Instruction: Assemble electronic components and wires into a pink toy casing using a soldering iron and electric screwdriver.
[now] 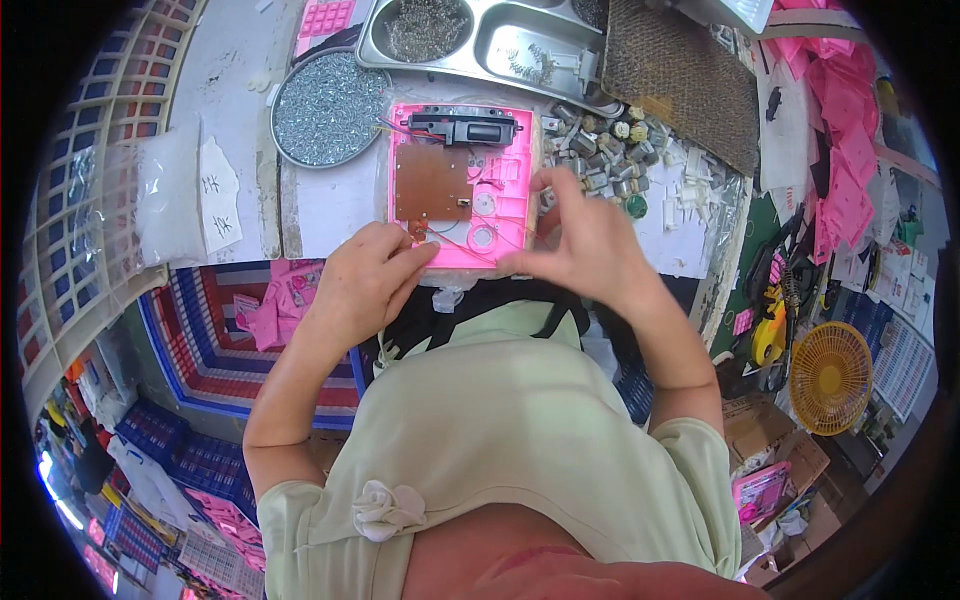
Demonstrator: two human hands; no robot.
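Note:
A pink plastic housing point(508, 160) lies on the bench in front of me, its inside facing up. In it are a brown circuit board point(430, 180), a black module point(470, 128) along the far edge, thin wires and a small round white part point(484, 204). My left hand point(368, 280) is closed at the near left corner, fingertips on the housing beside the wires. At the near right corner, my right hand point(590, 245) has its thumb on the near edge and its index finger bent against the right side. Its other fingers are partly hidden.
A round tray of small metal screws point(330, 108) stands left of the housing. Beyond is a metal tray point(485, 62) with springs. Small motors point(610, 160) and white plastic parts point(700, 185) are heaped to the right, by a brown woven mat point(680, 85). A plastic basket point(105, 130) rises at far left.

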